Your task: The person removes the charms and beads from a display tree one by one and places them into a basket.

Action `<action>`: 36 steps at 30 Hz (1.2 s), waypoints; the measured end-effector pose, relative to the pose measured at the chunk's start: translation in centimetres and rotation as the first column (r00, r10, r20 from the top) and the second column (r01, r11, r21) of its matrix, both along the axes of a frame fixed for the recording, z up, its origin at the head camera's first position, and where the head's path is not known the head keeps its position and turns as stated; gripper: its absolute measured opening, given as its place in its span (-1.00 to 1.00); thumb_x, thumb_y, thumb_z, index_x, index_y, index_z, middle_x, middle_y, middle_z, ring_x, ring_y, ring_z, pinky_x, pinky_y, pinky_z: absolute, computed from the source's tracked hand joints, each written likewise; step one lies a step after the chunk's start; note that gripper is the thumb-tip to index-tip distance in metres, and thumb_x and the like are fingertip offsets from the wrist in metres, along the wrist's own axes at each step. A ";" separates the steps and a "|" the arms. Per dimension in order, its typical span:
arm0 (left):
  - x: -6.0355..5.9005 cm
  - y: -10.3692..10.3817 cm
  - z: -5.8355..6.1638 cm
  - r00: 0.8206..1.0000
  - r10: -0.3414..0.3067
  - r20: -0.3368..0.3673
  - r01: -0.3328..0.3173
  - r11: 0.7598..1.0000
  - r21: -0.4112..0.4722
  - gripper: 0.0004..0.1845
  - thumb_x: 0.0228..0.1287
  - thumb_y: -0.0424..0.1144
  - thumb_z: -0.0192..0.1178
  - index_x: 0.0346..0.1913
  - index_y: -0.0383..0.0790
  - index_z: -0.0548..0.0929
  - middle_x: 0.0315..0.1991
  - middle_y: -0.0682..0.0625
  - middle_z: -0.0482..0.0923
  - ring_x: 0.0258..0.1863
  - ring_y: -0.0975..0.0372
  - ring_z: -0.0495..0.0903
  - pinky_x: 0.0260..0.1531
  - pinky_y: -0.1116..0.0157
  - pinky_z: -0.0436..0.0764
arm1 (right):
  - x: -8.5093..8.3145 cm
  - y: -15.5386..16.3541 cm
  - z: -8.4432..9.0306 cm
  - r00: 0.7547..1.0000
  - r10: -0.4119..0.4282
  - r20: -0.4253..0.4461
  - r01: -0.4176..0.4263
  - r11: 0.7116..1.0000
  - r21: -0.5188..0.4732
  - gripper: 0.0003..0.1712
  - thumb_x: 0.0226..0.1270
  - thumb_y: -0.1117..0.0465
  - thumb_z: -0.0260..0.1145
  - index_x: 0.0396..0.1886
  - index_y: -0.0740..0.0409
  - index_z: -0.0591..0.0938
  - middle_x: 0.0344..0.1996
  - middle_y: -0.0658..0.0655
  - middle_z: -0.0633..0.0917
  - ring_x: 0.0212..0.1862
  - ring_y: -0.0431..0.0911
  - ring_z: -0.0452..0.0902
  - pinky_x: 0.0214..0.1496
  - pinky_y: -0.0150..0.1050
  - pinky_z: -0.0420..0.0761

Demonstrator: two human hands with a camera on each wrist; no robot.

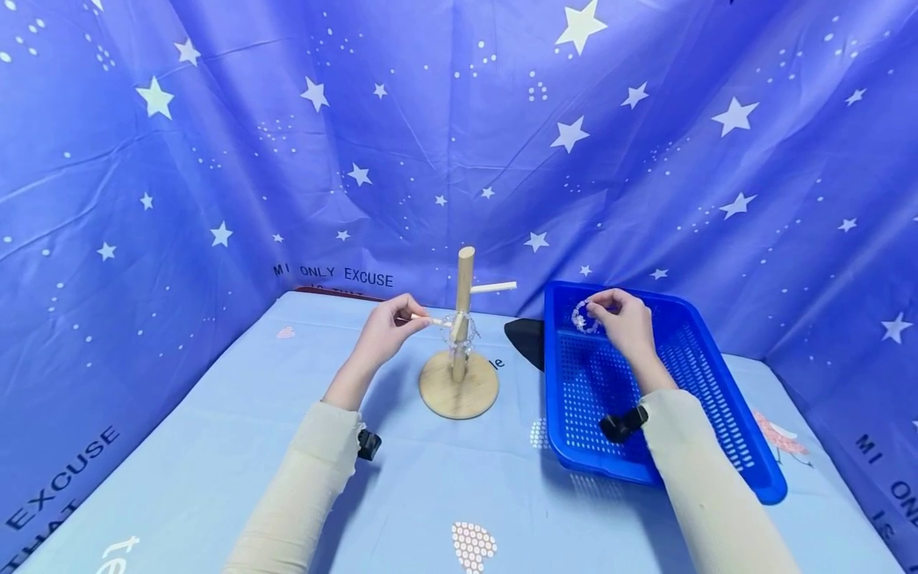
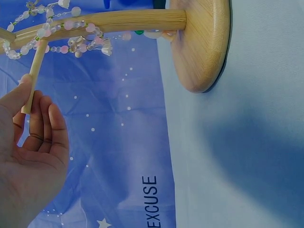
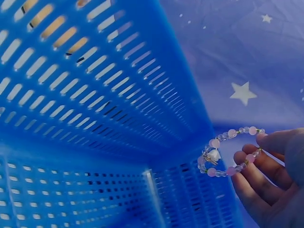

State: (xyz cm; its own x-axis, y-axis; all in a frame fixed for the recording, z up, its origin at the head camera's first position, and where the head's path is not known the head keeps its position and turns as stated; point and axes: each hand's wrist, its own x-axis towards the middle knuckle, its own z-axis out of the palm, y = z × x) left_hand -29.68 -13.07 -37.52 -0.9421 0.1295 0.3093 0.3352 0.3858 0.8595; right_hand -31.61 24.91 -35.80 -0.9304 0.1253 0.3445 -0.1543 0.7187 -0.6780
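A wooden stand (image 1: 464, 275) with a round base and side pegs stands in the middle of the table. My left hand (image 1: 390, 328) pinches the end of its left peg (image 2: 34, 78) between thumb and fingers. Beaded bracelets (image 2: 66, 35) in pink, clear and white hang around the post near that peg. Over the far left part of the blue basket (image 1: 717, 359), my right hand (image 1: 625, 323) pinches another beaded bracelet (image 3: 230, 152) between thumb and fingertips. That bracelet has pink and clear beads and a white flower charm, and its loop hangs open.
A bare right peg (image 1: 495, 287) sticks out from the post toward the basket. Between stand and basket lies a black shape (image 1: 526, 341) on the light blue tablecloth (image 1: 402, 494). A blue star-patterned curtain (image 1: 459, 119) closes off the back and sides.
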 end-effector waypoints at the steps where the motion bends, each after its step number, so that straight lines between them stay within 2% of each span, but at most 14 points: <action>1: 0.0 0.0 0.1 1.000 -0.001 0.001 0.001 1.000 -0.003 -0.85 0.31 -0.35 0.30 -0.19 -0.40 0.62 -0.23 -0.28 0.66 -0.39 0.28 0.49 -0.40 0.44 0.46 | -0.1 0.1 -0.2 1.000 0.005 0.025 -0.005 1.000 -0.014 -0.76 0.43 0.15 0.30 -0.08 0.23 0.70 -0.19 0.29 0.78 -0.45 -0.52 0.49 -0.38 -0.53 0.52; 3: 0.2 0.1 0.3 1.000 -0.002 0.004 0.002 1.000 -0.010 -0.85 0.32 -0.37 0.28 -0.19 -0.43 0.62 -0.23 -0.31 0.65 -0.38 0.26 0.49 -0.41 0.44 0.45 | -0.2 0.2 -0.5 0.997 0.019 0.081 -0.016 0.999 -0.043 -0.74 0.44 0.15 0.29 -0.06 0.25 0.69 -0.16 0.30 0.77 -0.41 -0.42 0.57 -0.33 -0.48 0.62; 6: 1.0 0.3 1.2 1.000 -0.005 0.006 0.005 1.000 -0.018 -0.86 0.32 -0.41 0.27 -0.20 -0.47 0.60 -0.24 -0.34 0.64 -0.38 0.24 0.49 -0.40 0.45 0.45 | -0.2 0.3 -0.9 0.987 0.057 0.152 -0.044 0.995 -0.087 -0.72 0.46 0.17 0.26 -0.03 0.29 0.67 -0.11 0.34 0.74 -0.26 -0.16 0.72 -0.22 -0.38 0.71; 10: 2.4 0.6 2.8 1.000 -0.005 0.008 0.005 1.000 -0.018 -0.88 0.31 -0.44 0.26 -0.22 -0.49 0.59 -0.26 -0.33 0.64 -0.39 0.25 0.49 -0.39 0.46 0.46 | -0.2 0.4 -1.3 0.967 0.123 0.225 -0.097 0.988 -0.121 -0.69 0.50 0.19 0.21 0.03 0.34 0.63 -0.03 0.39 0.71 -0.04 0.11 0.72 -0.08 -0.22 0.74; 15: 3.1 0.8 3.5 1.000 -0.009 0.009 0.009 1.000 -0.008 -0.89 0.31 -0.44 0.26 -0.22 -0.48 0.59 -0.29 -0.27 0.64 -0.39 0.27 0.49 -0.39 0.46 0.47 | -0.3 0.3 -1.7 0.936 0.179 0.303 -0.143 0.980 -0.136 -0.68 0.50 0.20 0.21 0.03 0.38 0.61 -0.04 0.39 0.72 -0.06 0.08 0.73 0.00 -0.12 0.72; 22: 2.9 0.7 3.3 1.000 -0.017 -0.003 0.017 1.000 -0.001 -0.88 0.30 -0.45 0.27 -0.23 -0.50 0.60 -0.31 -0.28 0.64 -0.41 0.27 0.48 -0.41 0.47 0.45 | -0.6 0.6 -2.3 0.900 0.213 0.380 -0.187 0.977 -0.105 -0.70 0.49 0.21 0.23 0.00 0.38 0.63 -0.14 0.32 0.75 -0.17 0.00 0.71 -0.05 -0.12 0.74; 25: 2.9 0.7 3.2 1.000 -0.019 -0.006 0.019 1.000 -0.002 -0.88 0.30 -0.44 0.27 -0.23 -0.49 0.60 -0.30 -0.30 0.64 -0.40 0.27 0.48 -0.41 0.47 0.46 | -0.8 0.7 -2.4 0.890 0.215 0.402 -0.195 0.977 -0.091 -0.71 0.48 0.23 0.22 -0.01 0.39 0.63 -0.15 0.31 0.74 -0.15 0.06 0.70 -0.05 -0.12 0.74; 30: 2.9 0.7 3.2 1.000 -0.017 -0.001 0.017 1.000 -0.005 -0.89 0.31 -0.43 0.26 -0.22 -0.48 0.60 -0.27 -0.31 0.64 -0.41 0.27 0.45 -0.42 0.47 0.43 | -0.7 0.7 -2.5 0.879 0.218 0.424 -0.200 0.976 -0.086 -0.74 0.47 0.26 0.22 -0.03 0.40 0.62 -0.13 0.34 0.73 -0.04 0.21 0.68 -0.03 -0.08 0.73; 33: 2.8 0.7 3.2 1.000 -0.017 0.002 0.017 1.000 -0.004 -0.89 0.31 -0.43 0.26 -0.22 -0.48 0.60 -0.25 -0.32 0.64 -0.40 0.27 0.46 -0.42 0.47 0.44 | -0.8 0.8 -2.6 0.880 0.216 0.423 -0.199 0.976 -0.086 -0.75 0.45 0.29 0.23 -0.04 0.42 0.61 -0.15 0.37 0.74 -0.12 0.16 0.70 -0.05 -0.09 0.74; 36: 2.8 0.7 3.1 1.000 -0.017 0.003 0.017 1.000 0.000 -0.89 0.31 -0.44 0.26 -0.23 -0.48 0.60 -0.26 -0.33 0.64 -0.40 0.27 0.46 -0.42 0.47 0.44 | -0.8 1.0 -2.8 0.881 0.213 0.422 -0.194 0.977 -0.087 -0.75 0.43 0.30 0.25 -0.05 0.43 0.61 -0.17 0.38 0.74 -0.22 0.02 0.72 -0.08 -0.10 0.74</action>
